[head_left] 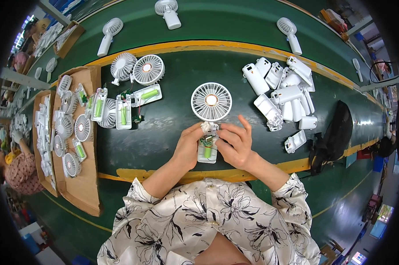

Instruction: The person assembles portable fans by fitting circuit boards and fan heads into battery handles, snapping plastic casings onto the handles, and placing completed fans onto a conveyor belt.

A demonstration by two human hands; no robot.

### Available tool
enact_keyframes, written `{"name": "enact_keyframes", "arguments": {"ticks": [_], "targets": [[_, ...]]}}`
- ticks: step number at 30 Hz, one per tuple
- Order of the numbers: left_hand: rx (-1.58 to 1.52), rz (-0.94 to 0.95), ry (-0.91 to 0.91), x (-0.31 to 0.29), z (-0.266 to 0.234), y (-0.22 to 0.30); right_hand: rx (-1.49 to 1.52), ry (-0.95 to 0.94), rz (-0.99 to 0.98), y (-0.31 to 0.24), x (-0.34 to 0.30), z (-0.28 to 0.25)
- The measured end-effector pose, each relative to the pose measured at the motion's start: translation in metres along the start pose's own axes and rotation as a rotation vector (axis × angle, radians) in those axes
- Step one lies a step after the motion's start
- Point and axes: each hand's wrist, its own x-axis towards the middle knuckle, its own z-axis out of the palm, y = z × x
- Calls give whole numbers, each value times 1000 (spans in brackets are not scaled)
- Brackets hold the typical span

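A white handheld fan (211, 101) lies face up in front of me, its round grille pointing away from me. Its handle shell (207, 158) is uncovered and shows a green battery cell and a small green circuit board (207, 141). My left hand (189, 143) grips the fan at its neck, thumb and fingers closed on the left side. My right hand (235, 143) is at the right side of the neck and board, thumb and finger drawn together there, other fingers raised. Whatever small part lies between the right fingertips is too small to tell.
Several white handle covers (287, 95) are heaped at the right, beside a black cloth bag (334, 137). To the left, open fan handles with batteries (124, 112) lie near a cardboard box (82, 185) of fans. Finished-looking fans (167, 13) rest on the green belt (226, 24) beyond the yellow edge.
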Motion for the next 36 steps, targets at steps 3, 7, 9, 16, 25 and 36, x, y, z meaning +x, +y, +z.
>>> {"name": "enact_keyframes", "arguments": {"ticks": [3,7,9,16,25,36], "targets": [[-15,18,11,2,-1,-5,7,-27,-11,2,-1,-2],[-52,14,64,2,6,-8,7,-86,24,2,2,-6],[-87,13,82,3,6,-11,3,-103,41,1,4,-7],[-62,-104,112,9,10,-1,99,-199,182,8,15,-14],[-114,-138,22,9,14,11,407,-293,461,18,27,-25],[-116,-163,0,6,6,11,406,-348,446,15,28,-22]]}}
